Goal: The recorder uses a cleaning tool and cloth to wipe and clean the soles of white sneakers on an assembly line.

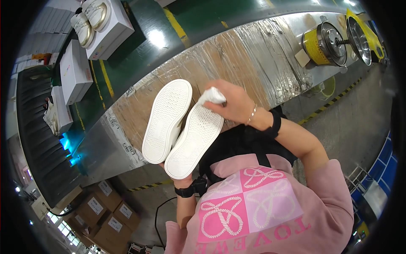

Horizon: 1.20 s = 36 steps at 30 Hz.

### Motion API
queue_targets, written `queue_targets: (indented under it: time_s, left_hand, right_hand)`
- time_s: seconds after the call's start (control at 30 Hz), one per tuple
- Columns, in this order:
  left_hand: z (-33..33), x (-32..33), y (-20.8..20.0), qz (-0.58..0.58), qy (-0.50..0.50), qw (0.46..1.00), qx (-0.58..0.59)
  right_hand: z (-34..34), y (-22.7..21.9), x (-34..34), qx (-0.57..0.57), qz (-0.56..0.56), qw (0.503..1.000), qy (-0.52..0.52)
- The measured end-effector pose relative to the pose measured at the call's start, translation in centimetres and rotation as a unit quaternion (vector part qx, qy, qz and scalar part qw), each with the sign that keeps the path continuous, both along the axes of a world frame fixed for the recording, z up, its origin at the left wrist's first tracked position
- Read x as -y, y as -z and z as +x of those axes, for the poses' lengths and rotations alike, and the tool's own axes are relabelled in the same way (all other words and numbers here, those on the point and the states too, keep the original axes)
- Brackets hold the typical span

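Two white shoes (168, 120) are held side by side, soles up, above the cardboard-covered bench (230, 55). My left hand (183, 182) supports them from beneath at the heel end; most of its fingers are hidden behind the soles. A crumpled white cloth (215, 95) is pinched in my right hand (234, 100). That hand presses it at the toe end of the right-hand shoe (195, 142). Both soles are textured.
A yellow can with a metal lid (325, 44) stands at the bench's far right beside a metal dish (358, 40). Along the green conveyor (144, 46) sit white shoe boxes (76, 72) and a pair of white-gold sneakers (91, 21). Cartons (105, 207) are stacked lower left.
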<state>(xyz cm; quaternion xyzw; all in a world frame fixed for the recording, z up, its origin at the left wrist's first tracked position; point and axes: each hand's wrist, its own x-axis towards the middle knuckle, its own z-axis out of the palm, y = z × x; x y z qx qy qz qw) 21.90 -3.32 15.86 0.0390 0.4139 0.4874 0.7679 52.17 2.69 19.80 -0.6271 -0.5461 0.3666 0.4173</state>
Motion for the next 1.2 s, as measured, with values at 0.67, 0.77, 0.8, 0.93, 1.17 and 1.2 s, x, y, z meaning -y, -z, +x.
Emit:
queue_targets:
  time_s: [0.67,0.77,0.8,0.93,1.17,1.2]
  left_hand:
    - [2.4,-1.8,-1.3,0.009,0.012,0.987,-0.163]
    - [3.1,-2.1,-2.0,0.016,0.008,0.981,-0.193]
    - [2.8,-2.1,-2.0,0.016,0.008,0.979,-0.202]
    - [2.3,-1.9,-1.1,0.048,0.043,0.992,-0.105]
    - [1.9,-2.5,-0.1,-0.020,-0.041,0.999,-0.017]
    - [1.9,-2.6,0.0,-0.040,-0.036,0.999,-0.007]
  right_hand:
    - [-4.0,-2.1,0.7,0.112,0.090,0.990,-0.006]
    - [-5.0,-2.7,0.1,0.062,0.108,0.990,-0.063]
    - [-5.2,-2.7,0.1,0.030,0.082,0.994,-0.072]
    - [-0.3,-0.4,-0.9,0.041,-0.101,0.994,0.032]
    - [-6.1,-3.7,-0.4,0.124,0.062,0.989,-0.044]
    - [-7.6,-4.4,0.0,0.097,0.080,0.989,-0.081]
